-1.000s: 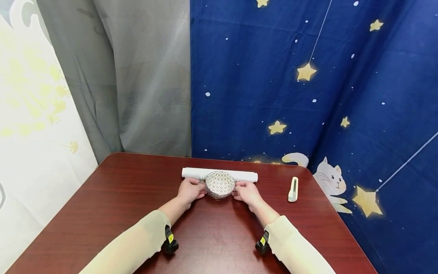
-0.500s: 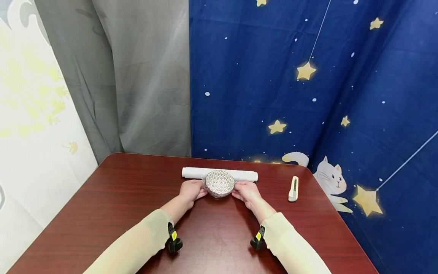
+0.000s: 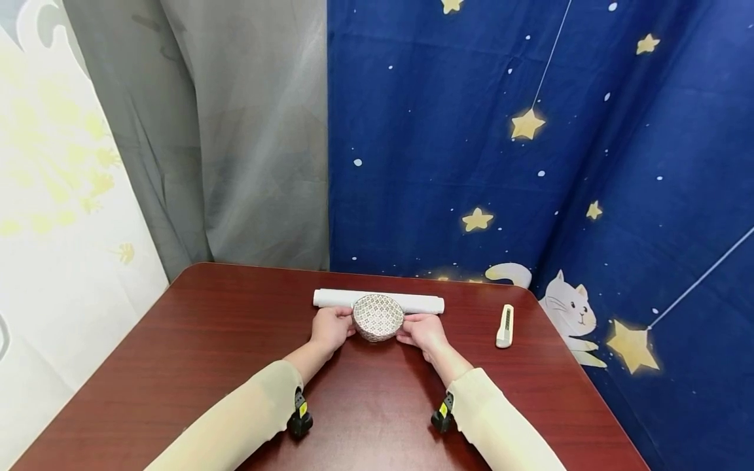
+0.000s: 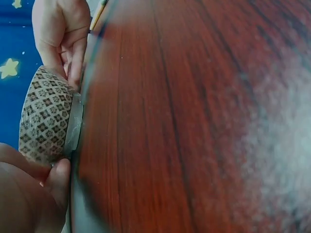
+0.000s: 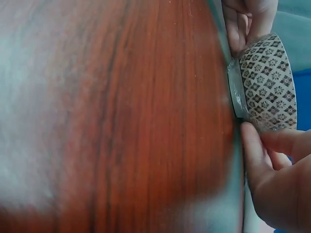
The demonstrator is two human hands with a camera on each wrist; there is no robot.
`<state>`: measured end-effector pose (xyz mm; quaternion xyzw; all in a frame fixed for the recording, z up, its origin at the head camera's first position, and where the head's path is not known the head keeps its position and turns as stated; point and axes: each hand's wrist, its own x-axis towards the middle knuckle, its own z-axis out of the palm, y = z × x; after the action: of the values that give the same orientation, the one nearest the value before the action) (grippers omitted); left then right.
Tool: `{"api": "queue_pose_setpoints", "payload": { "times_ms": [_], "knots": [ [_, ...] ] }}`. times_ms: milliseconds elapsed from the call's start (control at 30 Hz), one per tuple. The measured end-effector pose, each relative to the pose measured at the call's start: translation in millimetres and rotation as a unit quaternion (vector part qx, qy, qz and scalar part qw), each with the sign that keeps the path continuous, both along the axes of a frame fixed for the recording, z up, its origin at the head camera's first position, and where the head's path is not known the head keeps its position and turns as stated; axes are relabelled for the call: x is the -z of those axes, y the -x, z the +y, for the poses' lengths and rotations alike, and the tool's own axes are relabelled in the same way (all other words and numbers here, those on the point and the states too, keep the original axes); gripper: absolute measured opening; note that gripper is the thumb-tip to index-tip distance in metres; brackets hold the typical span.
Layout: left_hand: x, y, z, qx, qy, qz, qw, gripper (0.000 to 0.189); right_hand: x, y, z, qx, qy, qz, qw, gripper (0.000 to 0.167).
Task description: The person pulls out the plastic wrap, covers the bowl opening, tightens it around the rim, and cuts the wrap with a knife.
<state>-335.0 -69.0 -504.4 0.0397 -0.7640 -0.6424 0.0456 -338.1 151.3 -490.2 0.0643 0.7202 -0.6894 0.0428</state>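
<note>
One white roll (image 3: 421, 303) lay across the far side of the table (image 3: 377, 399), its middle partly blocked by my single patterned bowl (image 3: 378, 318); one utility knife (image 3: 504, 326) lay well to the right. Clear film (image 5: 236, 94) clung round the upright bowl. My two hands, left hand (image 3: 332, 328) and right hand (image 3: 427, 333), pinched its opposite sides, thumbs and fingers nearly closed.

Head view: bright; white cloth (image 3: 53, 261) left of bowl (image 3: 378, 318) overexposed. Wrist views: dimmer, soft; pale table (image 4: 170, 121) glare well apart from bowl.
</note>
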Motion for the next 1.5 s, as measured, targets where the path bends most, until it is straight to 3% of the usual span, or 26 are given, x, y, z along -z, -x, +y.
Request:
{"api": "queue_pose_setpoints", "payload": {
  "times_ms": [67,167,333,567,700,833,933,1100,1300,1500],
  "knots": [
    [0.7,-0.7,1.0,-0.003,0.039,0.004,0.9992,0.028,-1.0,-1.9,-1.2,-0.015,-0.011,-0.002,0.9998,0.024],
    [2.0,-2.9,1.7,0.009,0.052,0.009,0.9986,0.034,-2.1,-3.8,-2.1,-0.035,-0.031,0.0,0.9989,0.024],
    [1.6,-7.9,0.5,0.027,-0.007,0.002,0.9996,0.032,-2.9,-4.8,-1.8,-0.045,-0.055,0.007,0.9974,0.024],
    [1.3,-8.3,1.0,0.003,-0.024,-0.002,0.9997,0.023,-0.9,-4.1,-2.0,-0.038,-0.051,0.003,0.998,0.021],
    [0.8,-8.6,2.7,-0.002,0.026,-0.003,0.9997,0.027,-1.7,-4.5,-0.7,-0.061,-0.046,0.001,0.997,0.019],
    [-0.8,-10.9,4.9,-0.002,0.109,0.008,0.994,0.038,-5.3,-5.6,0.9,-0.107,-0.091,0.01,0.99,0.022],
    [-0.5,-14.2,7.9,0.002,0.12,0.009,0.9927,0.05,-7.4,-6.4,2.0,-0.127,-0.11,0.009,0.9858,0.025],
    [1.4,-21.7,17.2,0.012,0.104,0.008,0.9945,0.074,-8.7,-6.6,3.1,-0.131,-0.093,-0.002,0.9869,0.028],
    [-0.9,-33.7,34.1,-0.009,0.115,0.018,0.9932,0.087,-9.3,-7.1,4.5,-0.134,-0.084,-0.01,0.9873,0.027],
    [-2.5,-40.7,52.7,-0.06,0.099,0.008,0.9932,0.087,-8.6,-7.6,6.5,-0.147,-0.085,-0.014,0.9853,0.029]
  ]
}}
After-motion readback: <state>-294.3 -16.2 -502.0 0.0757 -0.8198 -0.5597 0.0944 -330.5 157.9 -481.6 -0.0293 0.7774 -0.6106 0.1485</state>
